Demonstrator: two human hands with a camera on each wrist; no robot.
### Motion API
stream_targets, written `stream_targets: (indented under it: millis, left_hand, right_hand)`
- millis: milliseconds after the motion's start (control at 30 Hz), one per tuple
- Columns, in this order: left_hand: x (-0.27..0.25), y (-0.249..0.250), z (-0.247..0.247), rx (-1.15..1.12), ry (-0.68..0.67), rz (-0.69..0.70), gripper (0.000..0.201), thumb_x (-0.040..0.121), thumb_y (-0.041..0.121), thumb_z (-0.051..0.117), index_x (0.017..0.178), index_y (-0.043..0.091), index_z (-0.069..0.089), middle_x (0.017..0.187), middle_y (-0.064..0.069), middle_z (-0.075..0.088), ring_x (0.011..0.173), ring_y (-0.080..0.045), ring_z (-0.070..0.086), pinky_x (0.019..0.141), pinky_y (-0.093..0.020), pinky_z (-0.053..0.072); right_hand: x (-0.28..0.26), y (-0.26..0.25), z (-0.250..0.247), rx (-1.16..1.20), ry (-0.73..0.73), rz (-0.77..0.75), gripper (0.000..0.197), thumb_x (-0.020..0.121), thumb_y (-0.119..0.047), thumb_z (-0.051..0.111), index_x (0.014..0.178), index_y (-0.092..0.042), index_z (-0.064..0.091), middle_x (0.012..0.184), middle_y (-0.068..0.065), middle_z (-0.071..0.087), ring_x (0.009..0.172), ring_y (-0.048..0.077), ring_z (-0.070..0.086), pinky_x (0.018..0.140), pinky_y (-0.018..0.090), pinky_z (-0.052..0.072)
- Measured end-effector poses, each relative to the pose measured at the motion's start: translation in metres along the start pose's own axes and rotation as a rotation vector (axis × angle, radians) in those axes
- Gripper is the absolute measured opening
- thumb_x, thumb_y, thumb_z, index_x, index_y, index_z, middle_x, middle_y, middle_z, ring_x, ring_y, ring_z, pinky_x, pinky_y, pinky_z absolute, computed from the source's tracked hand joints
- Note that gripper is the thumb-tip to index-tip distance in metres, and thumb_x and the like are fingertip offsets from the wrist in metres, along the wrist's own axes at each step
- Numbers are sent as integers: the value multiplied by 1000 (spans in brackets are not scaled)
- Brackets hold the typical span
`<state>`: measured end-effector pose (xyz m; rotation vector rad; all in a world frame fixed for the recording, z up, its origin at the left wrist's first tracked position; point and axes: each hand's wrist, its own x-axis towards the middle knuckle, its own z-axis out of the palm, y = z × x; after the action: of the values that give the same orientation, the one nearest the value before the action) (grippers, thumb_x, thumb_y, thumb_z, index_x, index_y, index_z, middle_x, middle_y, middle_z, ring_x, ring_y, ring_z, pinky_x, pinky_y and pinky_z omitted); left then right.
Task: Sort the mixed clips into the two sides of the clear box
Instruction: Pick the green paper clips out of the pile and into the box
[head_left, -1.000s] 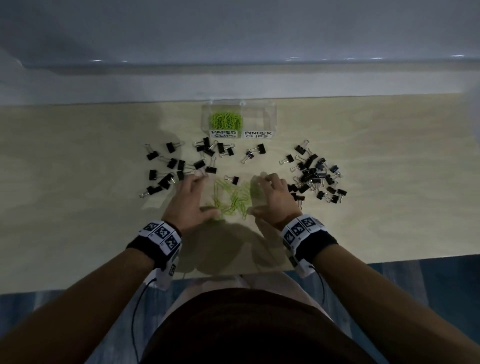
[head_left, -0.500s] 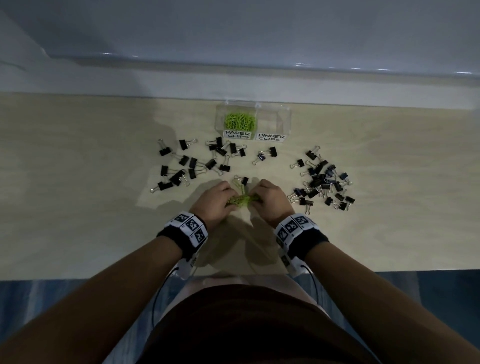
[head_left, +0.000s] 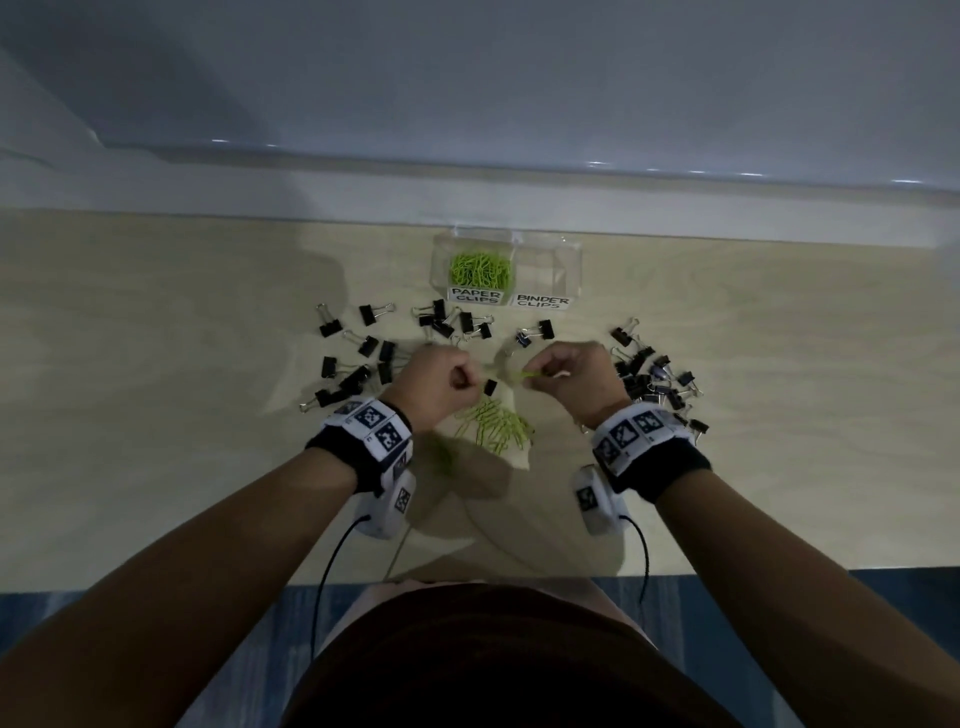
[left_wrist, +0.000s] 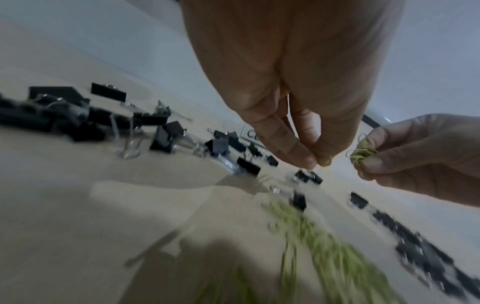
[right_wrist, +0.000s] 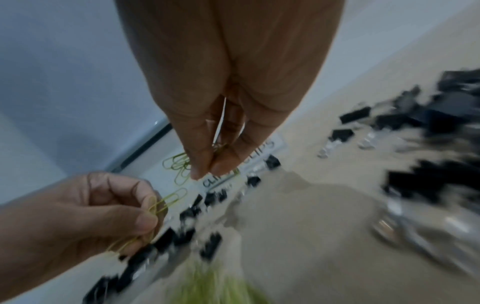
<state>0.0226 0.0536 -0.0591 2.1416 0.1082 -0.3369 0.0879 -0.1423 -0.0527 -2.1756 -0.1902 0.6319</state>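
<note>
Both the left hand (head_left: 439, 382) and right hand (head_left: 569, 376) pinch small bunches of green paper clips (right_wrist: 179, 164), light, springy wire that likely tangles and slips, so fingertip pinches across several loops suit them.

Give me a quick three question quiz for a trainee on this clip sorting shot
1. True or false: the side of the clear box labelled BINDER CLIPS holds clips.
2. What does each hand pinch: A) black binder clips, B) green paper clips, C) nothing?
3. Fill in: the loose green pile lies ____ the two wrists.

Key
1. False; only the PAPER CLIPS side holds any.
2. B; left hand and right hand both pinch green paper clips.
3. Between.
</note>
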Motion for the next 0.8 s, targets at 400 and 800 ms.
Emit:
stream_targets:
  millis: [400, 800]
  left_hand:
    - [111, 40, -51, 221, 352, -139, 14, 81, 5, 56, 73, 4, 68, 81, -12, 70, 73, -22, 64, 69, -26, 51]
    - [-6, -12, -39, 419, -240, 52, 39, 82, 17, 67, 120, 19, 59, 125, 1, 49, 107, -14, 52, 96, -33, 46]
  right_hand:
    - [113, -82, 10, -531, 173, -140, 21, 83, 0, 53, 86, -13, 69, 90, 6, 66, 81, 22, 63, 78, 29, 53]
    - [-12, 12, 6, -468, -97, -198, 22, 76, -17, 73, 95, -9, 66, 95, 4, 61, 78, 18, 59, 71, 27, 53]
